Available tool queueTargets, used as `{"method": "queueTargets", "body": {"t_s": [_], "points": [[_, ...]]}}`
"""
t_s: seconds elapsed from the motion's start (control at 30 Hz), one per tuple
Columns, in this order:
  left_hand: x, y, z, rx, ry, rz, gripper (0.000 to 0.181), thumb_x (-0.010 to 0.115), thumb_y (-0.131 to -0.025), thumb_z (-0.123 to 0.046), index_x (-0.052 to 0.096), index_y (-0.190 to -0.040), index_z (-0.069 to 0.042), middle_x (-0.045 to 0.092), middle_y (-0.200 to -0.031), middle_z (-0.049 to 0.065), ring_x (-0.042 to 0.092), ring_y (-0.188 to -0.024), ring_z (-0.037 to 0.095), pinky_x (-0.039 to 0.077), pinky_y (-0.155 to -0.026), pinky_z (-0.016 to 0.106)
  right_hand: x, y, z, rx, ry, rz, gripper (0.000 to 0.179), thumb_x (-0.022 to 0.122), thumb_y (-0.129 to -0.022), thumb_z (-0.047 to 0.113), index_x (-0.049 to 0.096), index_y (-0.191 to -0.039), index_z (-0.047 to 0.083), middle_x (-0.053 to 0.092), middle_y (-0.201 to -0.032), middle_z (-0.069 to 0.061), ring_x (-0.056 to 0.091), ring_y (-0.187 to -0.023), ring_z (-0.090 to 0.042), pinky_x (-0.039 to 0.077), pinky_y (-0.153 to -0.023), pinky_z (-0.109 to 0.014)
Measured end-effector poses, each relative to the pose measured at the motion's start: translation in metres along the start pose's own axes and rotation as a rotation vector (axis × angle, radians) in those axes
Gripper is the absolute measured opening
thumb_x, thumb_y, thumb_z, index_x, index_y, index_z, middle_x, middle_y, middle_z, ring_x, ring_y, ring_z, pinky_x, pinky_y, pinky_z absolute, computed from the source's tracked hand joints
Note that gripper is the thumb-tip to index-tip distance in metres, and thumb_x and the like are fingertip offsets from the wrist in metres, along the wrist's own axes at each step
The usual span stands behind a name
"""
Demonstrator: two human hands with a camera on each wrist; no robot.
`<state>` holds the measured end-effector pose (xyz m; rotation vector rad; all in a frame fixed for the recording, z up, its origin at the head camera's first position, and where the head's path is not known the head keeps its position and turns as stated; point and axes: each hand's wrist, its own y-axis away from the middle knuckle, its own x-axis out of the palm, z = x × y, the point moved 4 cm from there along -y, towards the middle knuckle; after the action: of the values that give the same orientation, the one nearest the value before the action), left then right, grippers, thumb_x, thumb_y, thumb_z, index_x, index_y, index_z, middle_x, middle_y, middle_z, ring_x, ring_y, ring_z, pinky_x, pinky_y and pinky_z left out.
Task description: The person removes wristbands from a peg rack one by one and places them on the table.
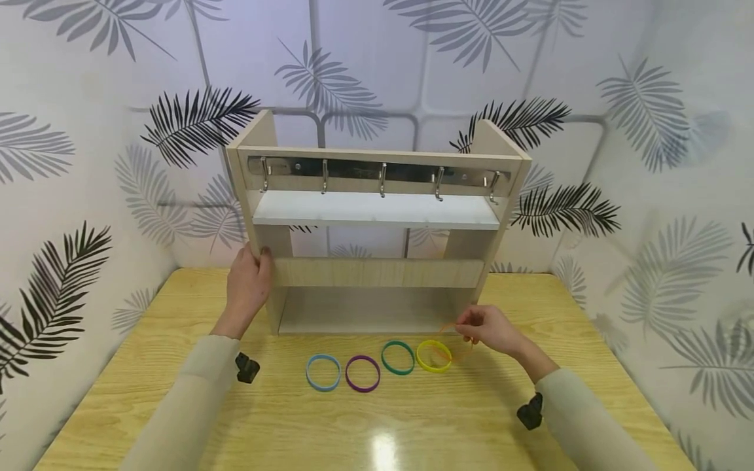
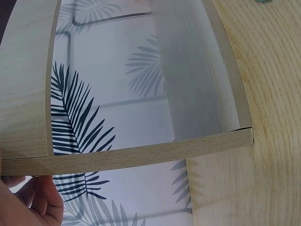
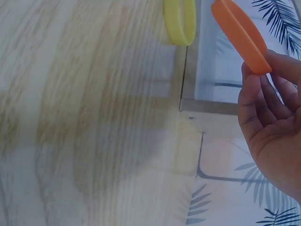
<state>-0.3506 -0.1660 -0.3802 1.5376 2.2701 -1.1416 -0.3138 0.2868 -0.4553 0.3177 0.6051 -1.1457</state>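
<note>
My right hand (image 1: 491, 330) pinches an orange silicone wristband (image 3: 239, 37) between thumb and fingertips. The band is raised off the table near the rack's lower right corner. My left hand (image 1: 246, 284) grips the left side panel (image 2: 141, 153) of a small wooden rack (image 1: 377, 273), its thumb on the front edge. Lying flat before the rack are a light blue wristband (image 1: 323, 389), a purple wristband (image 1: 362, 390), a green wristband (image 1: 397, 372) and a yellow wristband (image 1: 434, 369). The yellow one is nearest my right hand.
Along the rack's top front runs a metal strip (image 1: 356, 169) bearing several hooks (image 1: 383, 180). A white shelf (image 1: 377, 208) sits beneath them. The wooden table (image 1: 330, 432) meets leaf-patterned walls (image 1: 365, 78) at the back and sides.
</note>
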Motion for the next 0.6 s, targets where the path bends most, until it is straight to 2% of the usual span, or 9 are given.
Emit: {"method": "queueTargets", "body": {"t_s": [0.17,0.6], "points": [[-0.001,-0.001,0.0,0.0,-0.001,-0.003,0.05,0.032,-0.1,-0.031,0.049,-0.122,0.01,0.055,-0.1,0.027,0.055,-0.084,0.041,0.044,-0.07,0.054,-0.003,0.0,-0.014,0.027,-0.019,0.002,0.015,0.065,-0.09,0.013,0.064,-0.093,-0.002,0.063,-0.079,-0.021,0.06,-0.067,-0.027,0.051,-0.06,-0.042],[0.0,-0.001,0.001,0.007,0.0,0.006,0.049,0.03,-0.1,-0.031,0.049,-0.12,0.009,0.055,-0.098,0.026,0.054,-0.08,0.038,0.043,-0.067,0.052,-0.012,0.007,-0.032,0.1,-0.02,0.007,0.022,0.061,-0.091,0.009,0.062,-0.103,-0.01,0.064,-0.086,-0.025,0.061,-0.07,-0.027,0.051,-0.06,-0.035]]}}
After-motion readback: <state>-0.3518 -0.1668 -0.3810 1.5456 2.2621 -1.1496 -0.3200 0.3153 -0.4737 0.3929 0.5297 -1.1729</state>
